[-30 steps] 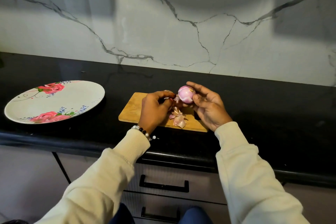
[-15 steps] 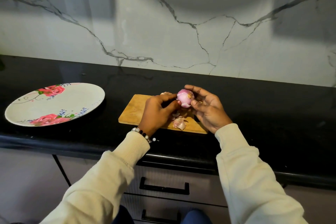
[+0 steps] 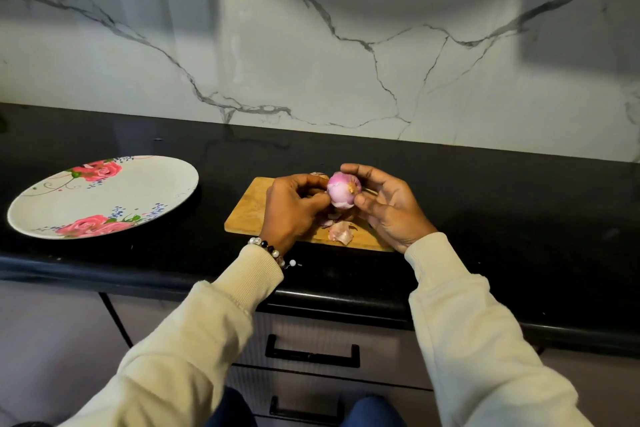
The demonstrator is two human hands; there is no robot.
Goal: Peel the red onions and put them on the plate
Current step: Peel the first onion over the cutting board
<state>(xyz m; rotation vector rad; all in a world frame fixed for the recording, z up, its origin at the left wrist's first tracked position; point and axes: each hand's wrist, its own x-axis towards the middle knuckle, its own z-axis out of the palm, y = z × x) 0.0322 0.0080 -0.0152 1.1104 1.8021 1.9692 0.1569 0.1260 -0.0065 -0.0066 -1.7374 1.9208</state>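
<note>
Head view: red onion (image 3: 343, 191) pale pink, glossy, mostly peeled; right hand (image 3: 388, 208) grips it, left hand (image 3: 294, 208) pinches its skin.

A wooden cutting board (image 3: 252, 208) lay at mid-frame on the black table (image 3: 485, 204) — white marble wall (image 3: 346, 62) with grey veins filled the upper frame. Drawers (image 3: 311, 354) with black handles sat at lower centre — a beaded bracelet (image 3: 272, 251) above them.

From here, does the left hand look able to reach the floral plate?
Probably yes: the left hand has bare black counter between it and the plate, though it now pinches the onion.
</note>
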